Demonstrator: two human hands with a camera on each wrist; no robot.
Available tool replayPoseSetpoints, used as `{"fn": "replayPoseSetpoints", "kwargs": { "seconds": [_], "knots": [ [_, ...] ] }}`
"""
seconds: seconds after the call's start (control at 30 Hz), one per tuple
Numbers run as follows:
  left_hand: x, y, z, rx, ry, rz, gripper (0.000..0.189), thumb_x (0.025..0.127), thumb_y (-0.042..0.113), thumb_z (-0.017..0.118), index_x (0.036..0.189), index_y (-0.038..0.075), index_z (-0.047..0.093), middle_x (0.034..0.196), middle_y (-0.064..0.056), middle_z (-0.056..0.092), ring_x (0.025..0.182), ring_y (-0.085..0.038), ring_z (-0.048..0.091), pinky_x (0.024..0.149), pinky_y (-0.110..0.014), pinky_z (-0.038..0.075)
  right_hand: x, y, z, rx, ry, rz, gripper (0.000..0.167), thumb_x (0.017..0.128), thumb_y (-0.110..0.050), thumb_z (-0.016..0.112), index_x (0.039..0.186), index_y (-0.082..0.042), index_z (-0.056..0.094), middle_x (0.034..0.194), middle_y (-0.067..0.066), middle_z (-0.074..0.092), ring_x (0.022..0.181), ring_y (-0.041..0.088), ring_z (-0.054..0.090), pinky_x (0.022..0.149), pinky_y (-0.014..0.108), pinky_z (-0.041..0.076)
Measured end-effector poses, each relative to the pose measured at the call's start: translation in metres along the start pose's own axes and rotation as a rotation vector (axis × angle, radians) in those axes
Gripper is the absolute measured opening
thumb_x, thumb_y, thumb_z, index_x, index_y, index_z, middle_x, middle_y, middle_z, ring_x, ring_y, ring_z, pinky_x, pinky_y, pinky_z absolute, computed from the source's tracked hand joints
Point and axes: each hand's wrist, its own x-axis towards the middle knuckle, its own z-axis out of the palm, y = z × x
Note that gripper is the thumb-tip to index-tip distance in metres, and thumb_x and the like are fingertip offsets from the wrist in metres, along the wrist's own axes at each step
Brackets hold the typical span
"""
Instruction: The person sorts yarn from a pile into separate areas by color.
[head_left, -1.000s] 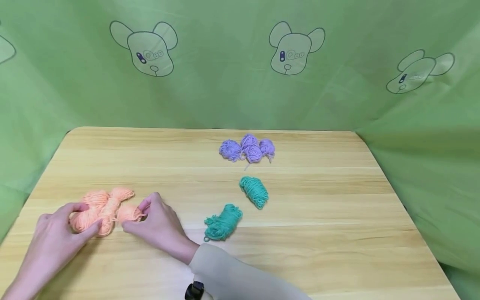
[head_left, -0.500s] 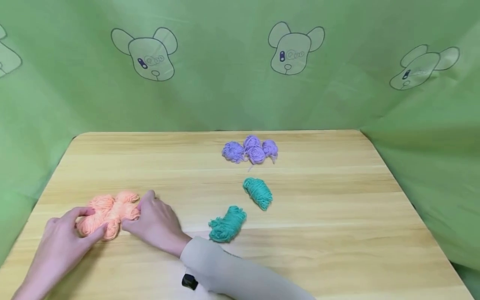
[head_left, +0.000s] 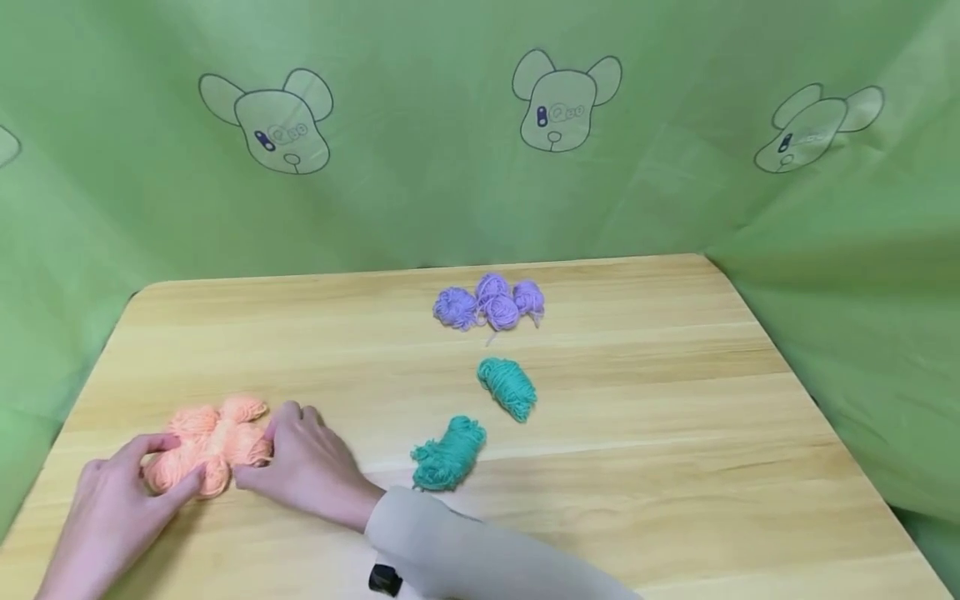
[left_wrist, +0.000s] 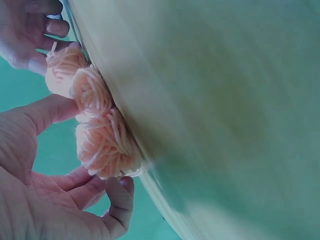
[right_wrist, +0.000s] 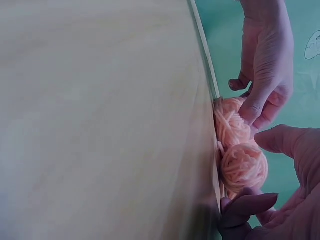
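Observation:
Several peach yarn balls point(head_left: 221, 442) are bunched together on the left part of the wooden table. At the bunch's left side, my left hand point(head_left: 112, 508) grips a ball between thumb and fingers. My right hand point(head_left: 311, 467) holds the rightmost ball the same way, close against the others. In the left wrist view, the left thumb lies at the top of a peach ball point(left_wrist: 105, 145), with the fingers curled under it. The right wrist view has the right thumb and curled fingers on either side of another peach ball point(right_wrist: 244, 167).
Two teal yarn skeins point(head_left: 448, 454) lie right of my right hand, one farther back. Several purple yarn balls point(head_left: 491, 302) sit in a cluster near the table's point(head_left: 637, 417) back edge. Green cloth point(head_left: 420, 192) with printed bear heads hangs behind and at the sides.
My right hand has moved left, bringing its peach ball up against the bunch, where a small gap showed before. My left hand keeps its place at the bunch. The head view shifts slightly.

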Motion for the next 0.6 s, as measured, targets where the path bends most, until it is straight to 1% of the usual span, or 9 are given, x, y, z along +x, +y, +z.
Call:
{"fn": "replayPoseSetpoints", "kwargs": {
  "seconds": [0.13,0.2,0.37,0.5,0.6],
  "knots": [
    [-0.002,-0.001,0.000,0.001,0.000,-0.008,0.052,0.094,0.030,0.083,0.128,-0.006,0.065,0.062,0.000,0.046,0.097,-0.053,0.054,0.072,-0.051,0.040,-0.005,0.003,-0.003,0.017,-0.031,0.003,0.045,0.087,-0.048,0.087,0.110,-0.024,0.058,0.093,-0.010,0.048,0.076,0.007,0.048,0.064,0.024,0.043],
    [-0.002,0.000,0.000,0.002,0.000,-0.013,0.052,0.095,0.031,0.082,0.128,-0.006,0.065,0.063,-0.001,0.046,0.097,-0.053,0.054,0.072,-0.051,0.040,-0.008,0.005,-0.006,0.031,-0.041,-0.004,0.046,0.087,-0.048,0.087,0.116,-0.024,0.060,0.096,-0.011,0.050,0.078,0.007,0.049,0.068,0.024,0.045],
    [-0.002,0.001,0.000,0.003,-0.005,-0.021,0.053,0.095,0.030,0.082,0.129,-0.006,0.064,0.063,-0.001,0.045,0.097,-0.052,0.053,0.071,-0.049,0.040,-0.019,0.013,-0.020,0.106,-0.061,-0.050,0.051,0.091,-0.048,0.085,0.130,-0.025,0.062,0.106,-0.014,0.055,0.086,0.004,0.053,0.075,0.024,0.048],
    [-0.002,0.001,0.001,0.005,-0.008,-0.023,0.053,0.095,0.030,0.082,0.129,-0.006,0.064,0.064,-0.002,0.045,0.099,-0.052,0.053,0.071,-0.050,0.040,-0.030,0.020,-0.037,0.176,-0.061,-0.103,0.049,0.093,-0.045,0.084,0.133,-0.028,0.063,0.115,-0.015,0.058,0.091,0.002,0.056,0.077,0.024,0.050],
    [-0.002,0.002,0.000,0.004,-0.010,-0.025,0.053,0.096,0.030,0.082,0.130,-0.006,0.063,0.064,-0.002,0.045,0.099,-0.053,0.052,0.072,-0.051,0.039,-0.037,0.024,-0.052,0.232,-0.048,-0.153,0.043,0.095,-0.042,0.083,0.131,-0.029,0.064,0.119,-0.016,0.059,0.088,0.000,0.057,0.076,0.022,0.050]
  ]
}}
